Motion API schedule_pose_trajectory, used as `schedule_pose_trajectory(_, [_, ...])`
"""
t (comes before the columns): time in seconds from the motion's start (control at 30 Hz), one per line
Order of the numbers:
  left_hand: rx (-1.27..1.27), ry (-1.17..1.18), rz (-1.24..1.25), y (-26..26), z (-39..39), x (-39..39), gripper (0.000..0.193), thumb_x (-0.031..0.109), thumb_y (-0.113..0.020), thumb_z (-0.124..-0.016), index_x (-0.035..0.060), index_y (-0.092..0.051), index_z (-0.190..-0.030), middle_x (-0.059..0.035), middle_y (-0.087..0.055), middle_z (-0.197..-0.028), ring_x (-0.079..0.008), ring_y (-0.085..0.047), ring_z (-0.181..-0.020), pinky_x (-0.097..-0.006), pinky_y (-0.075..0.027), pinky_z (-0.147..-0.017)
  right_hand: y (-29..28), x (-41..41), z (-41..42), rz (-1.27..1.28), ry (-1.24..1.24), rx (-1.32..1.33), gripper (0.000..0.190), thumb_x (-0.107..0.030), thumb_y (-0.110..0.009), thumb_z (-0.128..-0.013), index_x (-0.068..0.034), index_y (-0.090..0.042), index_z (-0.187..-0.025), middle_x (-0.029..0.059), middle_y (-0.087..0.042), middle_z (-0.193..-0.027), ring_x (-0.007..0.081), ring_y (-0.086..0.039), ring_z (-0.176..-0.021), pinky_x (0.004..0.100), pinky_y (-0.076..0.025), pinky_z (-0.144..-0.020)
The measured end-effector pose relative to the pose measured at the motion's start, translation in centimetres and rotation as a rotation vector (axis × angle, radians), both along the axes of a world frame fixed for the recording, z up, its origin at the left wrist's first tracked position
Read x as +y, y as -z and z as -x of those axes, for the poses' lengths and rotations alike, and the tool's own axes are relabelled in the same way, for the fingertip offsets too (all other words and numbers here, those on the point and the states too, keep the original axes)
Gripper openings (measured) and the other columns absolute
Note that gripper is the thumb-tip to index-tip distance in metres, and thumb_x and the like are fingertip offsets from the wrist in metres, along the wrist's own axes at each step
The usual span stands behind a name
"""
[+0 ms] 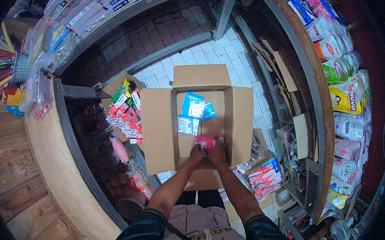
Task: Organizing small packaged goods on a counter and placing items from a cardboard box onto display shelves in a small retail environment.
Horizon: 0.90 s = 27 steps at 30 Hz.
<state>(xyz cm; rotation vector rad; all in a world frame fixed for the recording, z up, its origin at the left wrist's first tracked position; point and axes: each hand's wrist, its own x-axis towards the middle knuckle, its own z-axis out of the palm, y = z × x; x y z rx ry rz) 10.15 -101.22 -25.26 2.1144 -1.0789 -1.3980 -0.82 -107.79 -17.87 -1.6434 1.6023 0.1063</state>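
Observation:
A large cardboard box (158, 127) stands with its flaps spread in front of me. Near its closest inner corner, my left hand (197, 154) and my right hand (216, 153) are both on pink packets (206, 142), low inside the box. My fingers partly cover the packets. Farther back on the box floor lie several blue and clear packets (196, 108) with white labels, and another one (187, 125) is nearer, at the left wall.
Open cartons of small red and white boxes stand left (123, 122) and right (265, 180) of the large box. Pouches (346, 97) line the right shelf. A curved wooden counter edge (71, 178) runs along the left. Stacked books (86, 15) lie at the upper left.

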Motion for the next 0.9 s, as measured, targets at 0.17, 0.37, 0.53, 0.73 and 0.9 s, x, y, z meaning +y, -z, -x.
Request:
schedule_pose_trajectory(0.17, [0.446,-0.289,-0.048,-0.7,1.0,-0.5,0.034,0.018,-0.051,-0.086,-0.0032,-0.052,-0.113,-0.0141,-0.058,-0.107,-0.0230,-0.057,-0.094,-0.0332,-0.045,-0.082,-0.5,-0.2,0.4,0.040,0.066,-0.045,0.065,-0.023,-0.068,-0.070,-0.007,-0.037,-0.124,0.0275,-0.052,-0.110,0.0461,-0.050,-0.103,0.0484,-0.044,-0.087])
schedule_pose_trajectory(0.37, [0.725,-0.314,-0.116,-4.3,0.3,-2.0,0.036,0.015,-0.056,-0.085,0.0012,-0.052,-0.118,-0.0087,-0.058,-0.106,-0.0170,-0.055,-0.092,-0.0306,-0.045,-0.079,-3.1,0.2,0.5,0.101,0.154,-0.221,0.049,-0.017,-0.065,-0.074,0.000,-0.042,-0.113,0.0236,-0.053,-0.108,0.0399,-0.053,-0.101,0.0449,-0.044,-0.084])
schedule_pose_trajectory(0.53, [0.690,-0.286,0.090,-8.3,-0.9,-1.9,0.027,0.016,-0.062,-0.084,0.0046,-0.055,-0.107,-0.0070,-0.057,-0.104,-0.0174,-0.054,-0.092,-0.0304,-0.045,-0.079,-5.9,0.7,0.2,0.114,0.276,-0.274,0.047,-0.010,-0.061,-0.074,0.000,-0.039,-0.115,0.0209,-0.052,-0.102,0.0357,-0.055,-0.094,0.0412,-0.044,-0.084])
schedule_pose_trajectory(0.73, [0.522,-0.376,0.361,-12.4,-2.7,-1.8,0.042,0.018,-0.076,-0.072,0.0038,-0.049,-0.101,-0.0055,-0.057,-0.094,-0.0143,-0.055,-0.085,-0.0282,-0.047,-0.073,-8.3,-1.5,1.1,0.210,0.247,-0.662,0.041,0.005,-0.050,-0.073,-0.006,-0.043,-0.112,0.0095,-0.046,-0.102,0.0195,-0.051,-0.089,0.0325,-0.045,-0.077])
schedule_pose_trajectory(0.9, [0.664,-0.551,0.172,-16.9,-4.9,0.0,0.056,0.016,-0.080,-0.068,0.0010,-0.045,-0.109,-0.0094,-0.059,-0.100,-0.0165,-0.057,-0.088,-0.0294,-0.048,-0.078,-14.0,-3.5,-0.1,-0.280,0.334,-0.739,0.033,-0.009,-0.047,-0.089,-0.006,-0.044,-0.122,0.0123,-0.049,-0.118,0.0211,-0.052,-0.104,0.0301,-0.045,-0.083])
